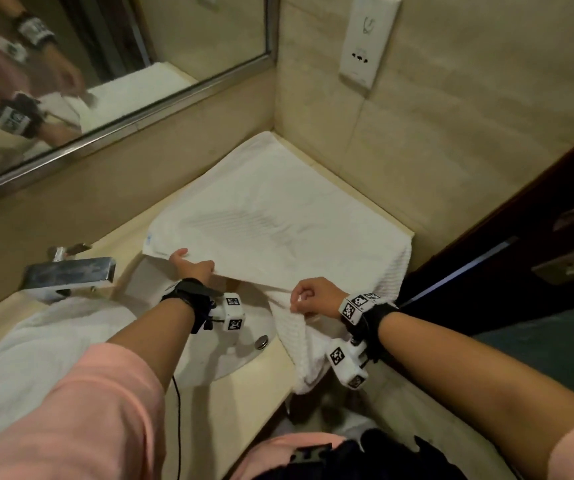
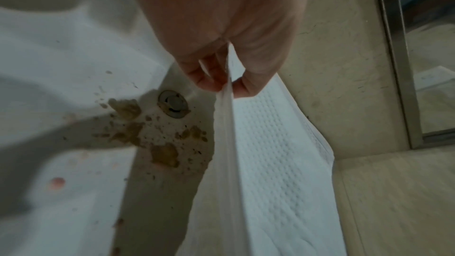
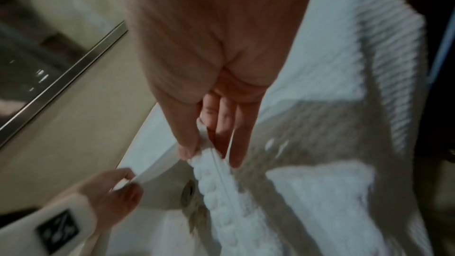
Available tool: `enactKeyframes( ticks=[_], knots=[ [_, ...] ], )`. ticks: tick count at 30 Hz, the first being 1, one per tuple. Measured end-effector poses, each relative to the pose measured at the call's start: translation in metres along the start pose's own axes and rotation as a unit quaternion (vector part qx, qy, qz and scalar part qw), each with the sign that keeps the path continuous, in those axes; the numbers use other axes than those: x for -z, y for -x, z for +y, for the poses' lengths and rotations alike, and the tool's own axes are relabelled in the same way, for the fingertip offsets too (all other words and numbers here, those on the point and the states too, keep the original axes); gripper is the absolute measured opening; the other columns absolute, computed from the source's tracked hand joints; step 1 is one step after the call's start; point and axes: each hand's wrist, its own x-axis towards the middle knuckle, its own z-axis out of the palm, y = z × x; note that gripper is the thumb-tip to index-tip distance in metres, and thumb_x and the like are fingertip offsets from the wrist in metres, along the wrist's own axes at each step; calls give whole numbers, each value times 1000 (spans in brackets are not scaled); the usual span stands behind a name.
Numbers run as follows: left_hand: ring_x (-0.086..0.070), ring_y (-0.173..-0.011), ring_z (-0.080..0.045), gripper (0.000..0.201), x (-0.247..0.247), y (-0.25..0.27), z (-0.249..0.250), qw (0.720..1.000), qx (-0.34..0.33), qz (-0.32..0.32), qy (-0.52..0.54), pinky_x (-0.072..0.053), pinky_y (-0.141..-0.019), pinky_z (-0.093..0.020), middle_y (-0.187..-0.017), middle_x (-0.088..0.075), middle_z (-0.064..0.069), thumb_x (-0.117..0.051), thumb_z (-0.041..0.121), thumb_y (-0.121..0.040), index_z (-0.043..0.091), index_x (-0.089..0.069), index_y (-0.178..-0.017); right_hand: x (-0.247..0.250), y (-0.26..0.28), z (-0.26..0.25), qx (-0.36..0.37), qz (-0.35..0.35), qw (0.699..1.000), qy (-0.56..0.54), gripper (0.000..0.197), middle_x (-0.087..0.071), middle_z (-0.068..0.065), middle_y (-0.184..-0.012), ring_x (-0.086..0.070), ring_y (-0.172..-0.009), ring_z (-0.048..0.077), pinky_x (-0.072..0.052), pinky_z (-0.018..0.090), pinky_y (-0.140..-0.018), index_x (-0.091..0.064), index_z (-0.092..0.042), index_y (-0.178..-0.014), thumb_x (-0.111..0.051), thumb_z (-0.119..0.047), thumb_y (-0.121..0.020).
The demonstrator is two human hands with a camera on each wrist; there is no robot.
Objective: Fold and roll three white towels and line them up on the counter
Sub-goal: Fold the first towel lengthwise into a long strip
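Observation:
A white towel lies spread over the counter corner, its near edge lifted above the sink. My left hand pinches that edge near the left corner; in the left wrist view the thumb and fingers clamp the towel's hem. My right hand pinches the same edge further right, where the cloth bunches; in the right wrist view its fingertips grip the ribbed towel. Another white towel lies crumpled on the counter at the left.
A round white sink with a metal drain lies under the hands, brown specks near its overflow. A chrome tap stands at the left. A mirror and tiled walls close in the corner; a dark door stands to the right.

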Motion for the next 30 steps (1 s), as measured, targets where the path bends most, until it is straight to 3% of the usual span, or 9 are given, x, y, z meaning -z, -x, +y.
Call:
enactKeyframes(
  ticks=[2, 6, 9, 15, 19, 21, 23, 26, 30],
  knots=[
    [-47, -119, -29, 71, -4, -2, 5, 999, -12, -11, -35, -41, -98, -32, -137, -38, -15, -58, -5, -83, 9, -27, -145, 11, 4, 6, -41, 1, 996, -76, 18, -47, -7, -53, -49, -51, 8, -48, 23, -55, -57, -15, -80, -66, -1, -85],
    [-26, -140, -31, 77, -12, 2, 20, 995, -38, 11, -97, -33, -110, -34, -156, -11, -14, -58, 4, -86, 8, -17, -151, 31, 12, 13, -117, -9, 972, -201, 8, -53, 8, -68, -47, -43, 12, -40, 18, -38, -54, -12, -91, -55, -4, -93],
    [-15, -145, -25, 78, -17, 10, 36, 990, -76, 32, -117, -24, -113, -29, -159, 0, -10, -57, 7, -88, 7, -13, -152, 44, 13, 20, -127, -43, 960, -245, 10, -58, 11, -79, -43, -63, 17, -37, 25, -55, -67, -9, -87, -58, -11, -91],
    [-12, -146, -26, 82, -35, 25, 72, 968, -195, 47, -149, -17, -117, -30, -160, 2, -9, -62, 12, -85, 7, -14, -152, 64, 20, 6, -131, -21, 971, -197, 22, -50, 5, -67, -49, -60, 17, -40, 24, -58, -49, -17, -71, -48, -20, -93],
    [-18, -144, -29, 82, -53, 42, 89, 951, -256, 69, -162, -19, -116, -31, -159, -2, -11, -62, 12, -84, 3, -15, -151, 94, 20, 1, -99, 29, 994, -21, 48, -62, 6, -81, -56, -61, 16, -45, 24, -57, -62, -16, -101, -52, -61, -87],
    [-16, -145, -29, 81, -62, 52, 97, 944, -277, 70, -166, -17, -116, -30, -159, -1, -13, -62, 11, -84, 1, -16, -150, 111, 18, 4, -69, 43, 996, 30, 75, -62, 3, -100, -58, -84, 18, -47, 33, -77, -61, -16, -114, -58, -77, -70],
    [-16, -145, -29, 80, -71, 60, 106, 941, -285, 71, -167, -17, -116, -30, -159, 0, -12, -60, 11, -85, 2, -16, -150, 128, 18, 6, -51, 52, 997, 35, 78, -60, 0, -103, -56, -93, 18, -43, 35, -85, -60, -15, -119, -62, -75, -69],
    [-19, -144, -28, 79, -85, 73, 119, 936, -301, 73, -165, -19, -115, -29, -159, 1, -12, -59, 8, -84, 0, -16, -150, 154, 21, 0, -25, 61, 996, 61, 55, -60, 1, -94, -56, -87, 20, -41, 30, -74, -62, -12, -112, -56, -60, -86],
    [-19, -144, -26, 77, -105, 90, 136, 933, -317, 80, -147, -21, -115, -27, -159, 5, -10, -55, 3, -84, 0, -15, -150, 188, 19, -4, 3, 68, 995, 74, 56, -63, 23, -116, -62, -99, 37, -42, 32, -74, -61, -2, -114, -55, -52, -90]
  ],
)
